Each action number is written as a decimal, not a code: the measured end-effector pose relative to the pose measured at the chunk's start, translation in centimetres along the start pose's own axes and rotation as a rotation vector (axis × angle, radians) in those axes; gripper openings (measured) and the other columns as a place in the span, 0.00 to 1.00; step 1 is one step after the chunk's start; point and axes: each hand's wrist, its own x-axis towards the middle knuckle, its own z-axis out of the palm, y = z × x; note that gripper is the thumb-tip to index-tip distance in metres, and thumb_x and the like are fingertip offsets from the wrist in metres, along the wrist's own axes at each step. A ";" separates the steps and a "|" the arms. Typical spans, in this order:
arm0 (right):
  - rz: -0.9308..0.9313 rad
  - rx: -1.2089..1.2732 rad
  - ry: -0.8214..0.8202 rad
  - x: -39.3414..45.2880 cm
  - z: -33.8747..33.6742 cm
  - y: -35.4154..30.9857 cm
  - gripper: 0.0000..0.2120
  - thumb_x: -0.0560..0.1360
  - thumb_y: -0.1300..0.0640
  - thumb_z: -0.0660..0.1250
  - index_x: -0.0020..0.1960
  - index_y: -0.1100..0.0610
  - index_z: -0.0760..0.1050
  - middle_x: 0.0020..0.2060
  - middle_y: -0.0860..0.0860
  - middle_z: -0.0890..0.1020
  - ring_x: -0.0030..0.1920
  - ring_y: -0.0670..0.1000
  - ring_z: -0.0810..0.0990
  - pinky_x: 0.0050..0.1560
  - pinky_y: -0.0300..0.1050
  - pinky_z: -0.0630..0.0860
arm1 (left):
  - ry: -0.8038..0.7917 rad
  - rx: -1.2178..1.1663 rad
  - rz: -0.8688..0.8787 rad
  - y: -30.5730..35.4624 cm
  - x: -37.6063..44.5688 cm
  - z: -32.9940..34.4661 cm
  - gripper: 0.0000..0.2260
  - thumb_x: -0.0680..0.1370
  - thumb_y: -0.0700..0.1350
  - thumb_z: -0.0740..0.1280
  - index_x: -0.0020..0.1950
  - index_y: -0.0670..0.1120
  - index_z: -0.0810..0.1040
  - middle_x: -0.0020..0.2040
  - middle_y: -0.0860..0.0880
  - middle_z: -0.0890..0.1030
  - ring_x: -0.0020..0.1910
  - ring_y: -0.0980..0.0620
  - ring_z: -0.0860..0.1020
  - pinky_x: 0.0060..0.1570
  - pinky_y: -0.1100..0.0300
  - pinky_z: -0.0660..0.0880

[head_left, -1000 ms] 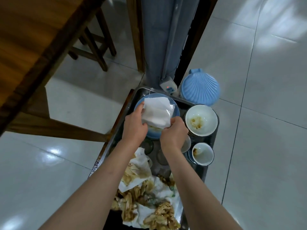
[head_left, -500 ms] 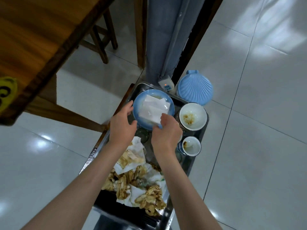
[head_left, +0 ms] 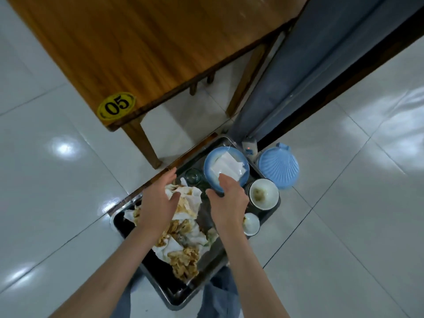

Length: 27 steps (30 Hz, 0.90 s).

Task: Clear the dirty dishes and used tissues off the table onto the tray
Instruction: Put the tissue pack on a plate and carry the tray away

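Both hands over the metal tray [head_left: 183, 297], empty. Left hand [head_left: 158, 203] spread wide above the heap of stained tissues [head_left: 183, 235], fingers splayed, gripping nothing. Right hand [head_left: 229, 200] loosely open too, fingertips [head_left: 221, 176] hovering at the near edge of the folded white napkin [head_left: 229, 166], contact or a gap there impossible to call. Napkin flat on the blue plate [head_left: 212, 168] at the tray's far end. Beside it, a soiled white bowl [head_left: 262, 196]; nearer, a small cup [head_left: 251, 223] half hidden behind the right wrist. A clear glass [head_left: 192, 175] just left of the plate, hard to make out. Tissues crumpled, blotched brown, mixed with food scraps. Wooden table [head_left: 149, 47] off to the upper left, bare wood with a yellow "05" tag [head_left: 116, 107].
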 end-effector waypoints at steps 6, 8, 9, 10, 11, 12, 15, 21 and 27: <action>-0.124 -0.057 -0.220 0.0 -1.8 3.4 0.22 0.72 0.57 0.71 0.65 0.55 0.73 0.60 0.49 0.79 0.58 0.46 0.77 0.55 0.29 0.65 | 0.219 0.007 -0.123 0.8 -4.0 3.3 0.25 0.71 0.33 0.71 0.67 0.44 0.73 0.60 0.47 0.79 0.60 0.51 0.76 0.60 0.61 0.68; -0.147 -0.038 -0.296 0.3 -2.9 4.5 0.23 0.71 0.58 0.72 0.65 0.56 0.73 0.60 0.49 0.79 0.59 0.45 0.76 0.62 0.37 0.69 | 0.301 -0.021 -0.195 1.1 -5.8 4.9 0.25 0.70 0.32 0.72 0.66 0.44 0.74 0.59 0.46 0.79 0.58 0.50 0.77 0.59 0.58 0.71; -0.168 -0.034 -0.319 0.6 -3.3 4.9 0.24 0.71 0.58 0.72 0.65 0.56 0.73 0.60 0.49 0.79 0.59 0.45 0.76 0.63 0.41 0.70 | 0.337 -0.032 -0.216 1.3 -6.6 5.7 0.25 0.70 0.31 0.72 0.65 0.43 0.74 0.58 0.46 0.80 0.57 0.49 0.78 0.58 0.58 0.72; -0.196 -0.041 -0.341 1.0 -3.6 5.3 0.24 0.70 0.59 0.72 0.65 0.57 0.74 0.60 0.49 0.79 0.60 0.46 0.76 0.64 0.44 0.71 | 0.366 -0.036 -0.231 1.4 -7.3 6.4 0.24 0.70 0.31 0.72 0.65 0.43 0.75 0.58 0.45 0.80 0.56 0.50 0.78 0.56 0.61 0.73; -0.223 -0.055 -0.361 1.1 -3.7 5.6 0.24 0.70 0.59 0.73 0.65 0.57 0.74 0.60 0.50 0.79 0.60 0.47 0.76 0.65 0.46 0.71 | 0.388 -0.040 -0.254 1.4 -8.1 7.1 0.24 0.70 0.32 0.72 0.65 0.43 0.75 0.57 0.45 0.80 0.54 0.52 0.78 0.54 0.68 0.71; -0.246 -0.071 -0.380 1.2 -3.8 5.9 0.24 0.70 0.59 0.73 0.65 0.58 0.74 0.60 0.50 0.79 0.60 0.47 0.76 0.64 0.47 0.71 | 0.403 -0.047 -0.285 1.4 -8.9 7.6 0.24 0.70 0.33 0.73 0.65 0.43 0.75 0.57 0.46 0.81 0.53 0.56 0.77 0.52 0.75 0.68; -0.290 -0.090 -0.429 0.8 -4.2 6.5 0.24 0.69 0.60 0.74 0.64 0.58 0.75 0.59 0.50 0.80 0.58 0.46 0.78 0.63 0.45 0.72 | 0.436 -0.051 -0.377 1.7 -11.1 8.6 0.24 0.70 0.36 0.73 0.65 0.46 0.75 0.57 0.50 0.81 0.52 0.62 0.74 0.52 0.78 0.65; -0.380 -0.130 -0.474 0.3 -4.8 7.1 0.23 0.69 0.59 0.74 0.63 0.57 0.75 0.56 0.49 0.81 0.57 0.47 0.78 0.64 0.49 0.71 | 0.475 -0.077 -0.392 1.5 -13.0 8.4 0.23 0.71 0.39 0.73 0.66 0.47 0.75 0.58 0.52 0.81 0.56 0.60 0.76 0.56 0.76 0.64; -0.450 -0.156 -0.486 0.9 -5.3 7.6 0.24 0.68 0.59 0.75 0.63 0.57 0.75 0.56 0.49 0.81 0.51 0.39 0.75 0.52 0.29 0.67 | 0.533 -0.107 -0.384 1.6 -14.7 8.1 0.24 0.71 0.38 0.73 0.66 0.45 0.74 0.59 0.50 0.79 0.55 0.62 0.74 0.54 0.80 0.62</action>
